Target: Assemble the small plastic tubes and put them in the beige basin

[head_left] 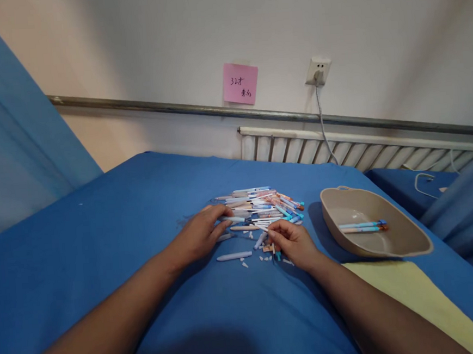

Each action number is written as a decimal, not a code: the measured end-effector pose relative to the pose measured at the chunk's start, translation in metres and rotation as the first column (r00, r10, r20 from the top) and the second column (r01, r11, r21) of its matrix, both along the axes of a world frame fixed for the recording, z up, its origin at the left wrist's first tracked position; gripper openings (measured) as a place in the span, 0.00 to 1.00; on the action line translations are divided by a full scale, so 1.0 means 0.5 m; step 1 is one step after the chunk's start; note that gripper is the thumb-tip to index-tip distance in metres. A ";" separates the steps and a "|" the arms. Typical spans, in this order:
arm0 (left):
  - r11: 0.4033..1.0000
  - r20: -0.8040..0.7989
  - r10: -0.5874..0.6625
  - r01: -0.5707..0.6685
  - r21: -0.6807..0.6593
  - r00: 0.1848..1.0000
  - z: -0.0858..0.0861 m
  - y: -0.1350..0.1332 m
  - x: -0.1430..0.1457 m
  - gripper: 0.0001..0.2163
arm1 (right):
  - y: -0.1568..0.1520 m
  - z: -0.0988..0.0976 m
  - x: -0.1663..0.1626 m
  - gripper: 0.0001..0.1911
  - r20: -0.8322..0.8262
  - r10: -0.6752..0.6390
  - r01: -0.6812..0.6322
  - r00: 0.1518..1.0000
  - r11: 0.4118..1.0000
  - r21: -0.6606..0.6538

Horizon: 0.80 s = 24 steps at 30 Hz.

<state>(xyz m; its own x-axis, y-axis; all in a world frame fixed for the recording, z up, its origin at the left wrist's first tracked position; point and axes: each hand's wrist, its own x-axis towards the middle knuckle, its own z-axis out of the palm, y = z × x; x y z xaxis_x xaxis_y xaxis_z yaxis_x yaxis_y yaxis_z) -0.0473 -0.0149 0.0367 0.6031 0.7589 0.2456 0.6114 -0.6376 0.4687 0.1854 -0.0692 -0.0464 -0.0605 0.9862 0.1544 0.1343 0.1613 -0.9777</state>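
My left hand (202,231) is closed around a pale blue pen barrel (233,219), which points right toward the pile. Between thumb and fingers, my right hand (293,242) pinches a thin white pen refill (260,227). Just beyond both hands lies a heap of pen parts (258,200): barrels, refills and pieces with teal and brown ends. A lone lavender pen barrel (234,256) rests on the blue cloth nearer to me. Small white bits (244,263) and a few coloured pieces are scattered below my right fingers, which partly hide them.
To the right stands a beige plastic basin (377,201) with two pens (361,225) in it. A yellow cloth (417,288) lies in front of the basin. The blue sheet (148,195) reaches back to a wall with a radiator (299,142) and a plugged-in socket (318,72).
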 end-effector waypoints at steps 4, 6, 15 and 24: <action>1.000 -0.007 -0.019 0.019 0.016 1.000 -0.003 0.000 0.000 0.09 | -0.002 0.005 -0.001 0.13 0.029 0.003 -0.003 1.000 1.000 0.002; 0.999 -0.018 -0.028 0.028 0.033 0.999 -0.006 0.002 -0.001 0.09 | -0.003 0.007 -0.002 0.13 0.030 0.003 -0.003 1.000 1.000 0.006; 0.997 -0.041 -0.047 0.049 0.067 0.998 -0.012 0.004 -0.004 0.10 | -0.003 0.005 -0.003 0.11 0.027 0.007 -0.007 1.000 1.000 -0.017; 0.995 -0.032 -0.096 0.097 0.027 0.995 -0.008 -0.007 0.003 0.08 | -0.008 0.020 -0.002 0.08 0.200 -0.063 0.029 0.978 0.986 0.167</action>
<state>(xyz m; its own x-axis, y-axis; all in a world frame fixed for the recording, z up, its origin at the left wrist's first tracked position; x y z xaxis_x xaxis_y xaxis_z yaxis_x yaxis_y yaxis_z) -0.0457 -0.0186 0.0329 0.6810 0.6894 0.2468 0.5600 -0.7075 0.4312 0.1845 -0.0731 -0.0363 -0.0622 0.9515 0.3013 0.3388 0.3041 -0.8904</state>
